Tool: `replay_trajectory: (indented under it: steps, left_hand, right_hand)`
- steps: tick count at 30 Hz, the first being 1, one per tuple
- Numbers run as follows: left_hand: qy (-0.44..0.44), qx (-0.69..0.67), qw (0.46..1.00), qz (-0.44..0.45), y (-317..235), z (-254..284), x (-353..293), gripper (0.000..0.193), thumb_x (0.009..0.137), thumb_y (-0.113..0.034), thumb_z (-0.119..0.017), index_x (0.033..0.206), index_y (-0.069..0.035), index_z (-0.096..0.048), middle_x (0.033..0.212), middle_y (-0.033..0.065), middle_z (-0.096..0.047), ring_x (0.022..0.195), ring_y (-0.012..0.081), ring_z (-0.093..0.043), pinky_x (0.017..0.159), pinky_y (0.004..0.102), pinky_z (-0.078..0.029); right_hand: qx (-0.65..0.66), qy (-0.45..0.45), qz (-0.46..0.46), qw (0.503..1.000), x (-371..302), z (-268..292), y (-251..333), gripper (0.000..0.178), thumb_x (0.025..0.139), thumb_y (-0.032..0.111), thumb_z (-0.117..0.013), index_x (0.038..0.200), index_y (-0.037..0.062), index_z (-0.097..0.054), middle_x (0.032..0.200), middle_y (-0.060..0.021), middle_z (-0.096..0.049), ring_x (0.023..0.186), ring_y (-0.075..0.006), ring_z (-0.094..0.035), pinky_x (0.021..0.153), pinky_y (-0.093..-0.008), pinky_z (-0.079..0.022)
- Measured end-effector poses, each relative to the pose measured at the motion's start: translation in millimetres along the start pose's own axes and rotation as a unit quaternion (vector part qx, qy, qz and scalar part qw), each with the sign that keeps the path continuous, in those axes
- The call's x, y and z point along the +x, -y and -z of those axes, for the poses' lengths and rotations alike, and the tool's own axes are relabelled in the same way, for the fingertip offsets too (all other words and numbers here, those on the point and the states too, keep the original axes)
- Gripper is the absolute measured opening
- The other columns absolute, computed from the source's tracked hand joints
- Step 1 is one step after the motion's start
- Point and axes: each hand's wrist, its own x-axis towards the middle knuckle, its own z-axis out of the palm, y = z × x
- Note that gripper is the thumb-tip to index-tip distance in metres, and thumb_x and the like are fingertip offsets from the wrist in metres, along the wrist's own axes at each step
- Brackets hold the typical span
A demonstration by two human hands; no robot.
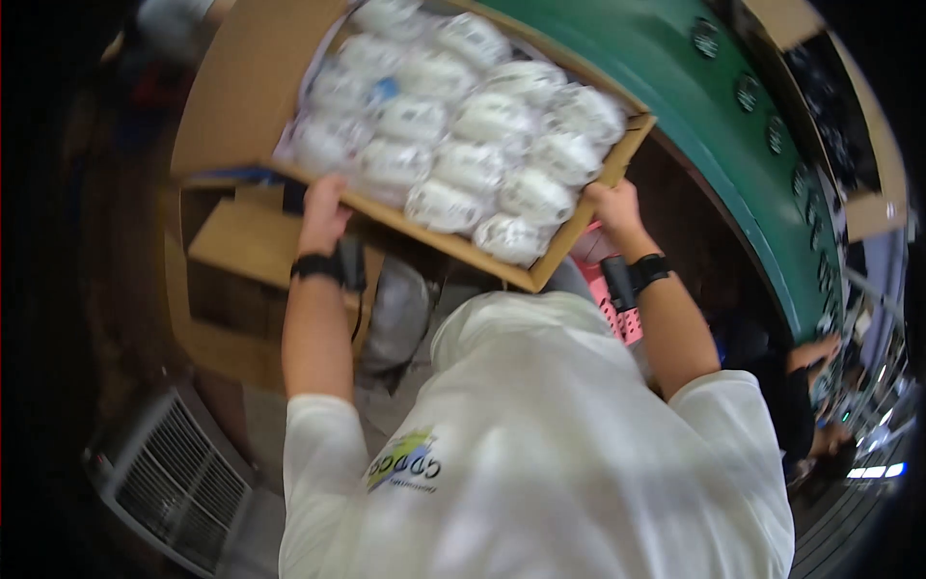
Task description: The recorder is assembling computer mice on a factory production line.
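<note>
You're standing in a packing or factory floor — not a home. A long green conveyor frame (762, 183) with round rollers curves past, just right of your right grip (612, 207). Brown cardboard cartons (241, 251) are stacked below your left grip (323, 212), a white slatted vent (174, 482) sits on the floor further down — and another worker (805, 405) stands along the line.

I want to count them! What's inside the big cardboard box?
The cardboard box, held by the left hand and right hand, is full of white wrapped bundles in rows. Anything under that top layer is hidden.
</note>
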Motion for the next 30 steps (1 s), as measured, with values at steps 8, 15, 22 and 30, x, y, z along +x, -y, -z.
replay_trajectory:
  steps: [8, 15, 22, 30]
  left_hand:
    - [0.009, 0.081, 0.996, -0.024, 1, -14, -64, 0.098, 0.08, -0.054, -0.081, 0.149, 0.0, -0.038, 0.134, 0.022, -0.055, 0.117, 0.0374, -0.058, 0.082, 0.0511, -0.058]
    - [0.082, 0.081, 0.993, 0.011, 57, -94, -150, 0.125, 0.079, -0.044, -0.084, 0.163, -0.016, 0.004, 0.147, 0.0195, -0.042, 0.121, 0.0387, -0.05, 0.083, 0.0509, -0.055]
    - [-0.092, -0.136, 0.986, -0.041, 144, -187, -134, 0.084, 0.077, -0.006, -0.063, 0.154, -0.015, -0.031, 0.123, 0.0078, -0.056, 0.101, 0.0187, -0.061, 0.063, 0.0309, -0.055]
    - [-0.091, -0.065, 0.994, -0.009, 151, -198, -121, 0.035, 0.08, -0.009, -0.059, 0.114, -0.001, -0.062, 0.097, 0.0052, -0.065, 0.08, 0.0214, -0.067, 0.066, 0.036, -0.055]
  right_hand:
    - [-0.084, -0.038, -0.062, 0.994, -15, 8, 21, 0.021, 0.082, 0.004, -0.066, 0.101, -0.0058, -0.067, 0.086, -0.0118, -0.07, 0.073, -0.0247, -0.068, 0.064, -0.0369, -0.055]
    - [-0.039, -0.027, -0.015, 0.999, 22, 35, -3, 0.022, 0.081, 0.006, -0.067, 0.099, -0.0056, -0.069, 0.083, -0.0104, -0.071, 0.069, -0.0228, -0.068, 0.058, -0.0397, -0.055]
    - [0.024, 0.058, -0.03, 0.998, 22, 38, 34, 0.033, 0.086, 0.014, -0.072, 0.115, -0.0007, -0.064, 0.084, -0.005, -0.068, 0.064, -0.0151, -0.063, 0.05, -0.0315, -0.053]
    - [-0.011, 0.284, -0.152, 0.947, 70, 184, 24, 0.05, 0.101, 0.05, -0.06, 0.108, 0.0021, -0.072, 0.099, -0.0045, -0.073, 0.074, -0.0111, -0.064, 0.056, -0.0276, -0.056]
